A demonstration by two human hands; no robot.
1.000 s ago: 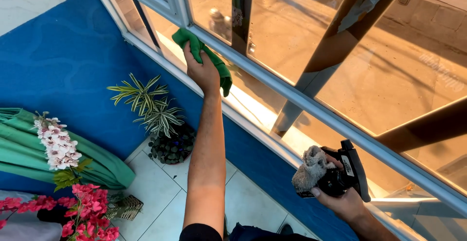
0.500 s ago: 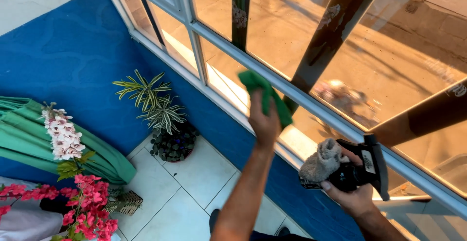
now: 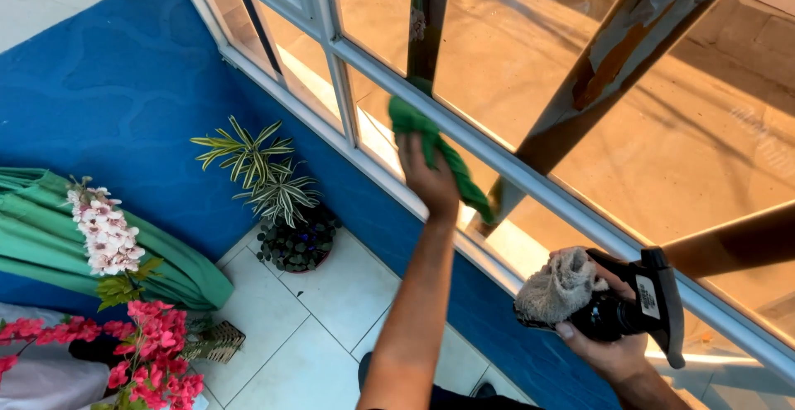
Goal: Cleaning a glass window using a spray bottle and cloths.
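The left hand (image 3: 429, 180) is closed on a green cloth (image 3: 435, 155) and presses it against the pale window frame rail (image 3: 530, 180), which runs on a long diagonal from far left down to near right. The cloth lies along that rail, trailing toward the near right from the fingers. The right hand (image 3: 609, 340) sits lower and nearer, at the right, gripping a black squeegee-like tool (image 3: 642, 306) with a grey rag (image 3: 556, 287) bunched on it, just below the same rail and apart from the cloth.
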